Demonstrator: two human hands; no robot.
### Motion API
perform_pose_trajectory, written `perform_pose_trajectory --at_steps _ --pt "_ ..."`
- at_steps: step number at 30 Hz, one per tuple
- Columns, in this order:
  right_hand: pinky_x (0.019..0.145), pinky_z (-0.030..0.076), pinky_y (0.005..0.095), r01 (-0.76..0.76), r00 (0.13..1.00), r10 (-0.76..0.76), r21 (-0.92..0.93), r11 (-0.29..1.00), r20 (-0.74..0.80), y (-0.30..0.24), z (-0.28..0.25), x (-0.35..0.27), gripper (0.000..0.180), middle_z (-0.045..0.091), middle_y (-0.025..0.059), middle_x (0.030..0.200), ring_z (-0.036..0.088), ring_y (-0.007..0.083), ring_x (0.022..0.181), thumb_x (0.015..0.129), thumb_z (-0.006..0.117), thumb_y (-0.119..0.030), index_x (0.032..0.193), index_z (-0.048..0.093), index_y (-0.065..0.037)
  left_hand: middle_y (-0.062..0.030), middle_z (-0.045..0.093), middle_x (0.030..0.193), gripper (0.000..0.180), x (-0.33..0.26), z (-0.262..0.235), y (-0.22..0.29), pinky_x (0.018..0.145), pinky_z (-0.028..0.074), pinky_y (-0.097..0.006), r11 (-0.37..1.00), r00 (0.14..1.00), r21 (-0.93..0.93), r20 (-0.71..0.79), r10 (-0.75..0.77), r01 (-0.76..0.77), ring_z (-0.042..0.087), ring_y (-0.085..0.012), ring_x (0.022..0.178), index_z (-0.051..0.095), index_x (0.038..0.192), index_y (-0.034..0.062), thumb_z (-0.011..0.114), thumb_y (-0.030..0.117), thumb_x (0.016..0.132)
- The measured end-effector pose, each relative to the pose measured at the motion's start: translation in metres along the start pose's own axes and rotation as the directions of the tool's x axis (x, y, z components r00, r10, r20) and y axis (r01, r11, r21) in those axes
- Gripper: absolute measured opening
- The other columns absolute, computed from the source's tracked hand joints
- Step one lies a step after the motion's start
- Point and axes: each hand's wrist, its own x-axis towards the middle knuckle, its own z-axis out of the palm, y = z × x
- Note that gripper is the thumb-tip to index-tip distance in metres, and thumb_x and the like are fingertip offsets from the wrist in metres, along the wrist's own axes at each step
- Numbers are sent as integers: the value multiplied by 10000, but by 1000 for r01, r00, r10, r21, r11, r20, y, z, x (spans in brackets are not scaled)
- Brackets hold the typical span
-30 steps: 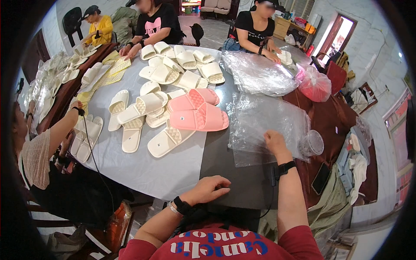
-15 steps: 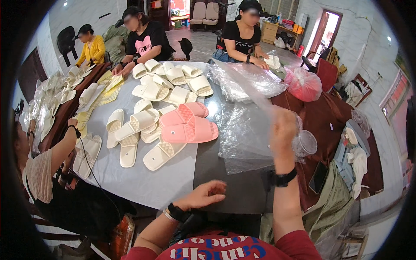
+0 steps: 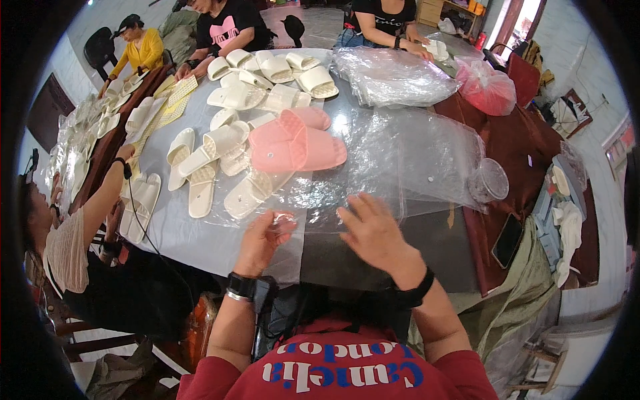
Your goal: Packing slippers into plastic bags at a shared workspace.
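Note:
A clear plastic bag (image 3: pixel 320 207) lies spread before me, its film reaching over the front slippers. My left hand (image 3: pixel 262 241) pinches the near edge of this bag between thumb and fingers. With fingers apart, my right hand (image 3: pixel 375 233) is over the bag's right part; whether it touches the film I cannot tell. Just beyond both hands sits a pair of pink slippers (image 3: pixel 293 153), one partly on the other, seen through the shiny film. A cream slipper (image 3: pixel 243 193) pokes out below them at the left.
Several cream slippers (image 3: pixel 280 70) are heaped farther back. More clear bags (image 3: pixel 427 160) lie to the right, beside a round clear tub (image 3: pixel 488 180). A phone (image 3: pixel 508 237) rests on brown cloth. A pink-filled plastic bag (image 3: pixel 487 87) stands behind. Other people work around the table.
My right hand has come down and left from over the bags, bringing one clear bag in front of me. My left hand has risen and taken hold of its edge. The view has shifted.

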Motion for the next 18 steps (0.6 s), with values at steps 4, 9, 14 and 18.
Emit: perform_pose_trajectory --at_steps 4,9,14,18 --pt "997 361 528 -112 993 115 -64 992 40 28 -10 -27 409 535 187 1230 465 369 1187 764 668 -146 1156 588 -60 -51 655 958 273 -10 -37 4 728 505 -320 994 992 -99 -122 25 -37 630 -188 882 600 921 101 495 349 968" --pt "996 367 526 -181 983 183 -117 977 15 37 -13 -43 390 562 159 1181 471 344 1185 760 671 -113 1141 604 -74 -35 646 929 289 -13 -59 8 707 511 -328 984 984 -144 -159 79 -103 626 -165 825 595 981 113 511 388 962" --pt "991 371 528 -197 980 197 -92 976 -8 21 -17 -37 385 550 161 1196 454 352 1201 771 668 -130 1147 601 -87 -58 644 981 306 -16 -75 6 721 512 -332 981 985 -170 -157 64 -91 623 -182 870 575 1012 103 502 397 965" --pt "871 431 466 -56 997 57 25 998 -61 11 -21 -32 241 617 129 1001 567 311 985 791 652 -147 1017 616 -72 -135 599 1174 453 -17 -63 26 818 504 -399 972 968 -129 -183 173 -198 598 -251 1023 545 1196 81 438 461 973"
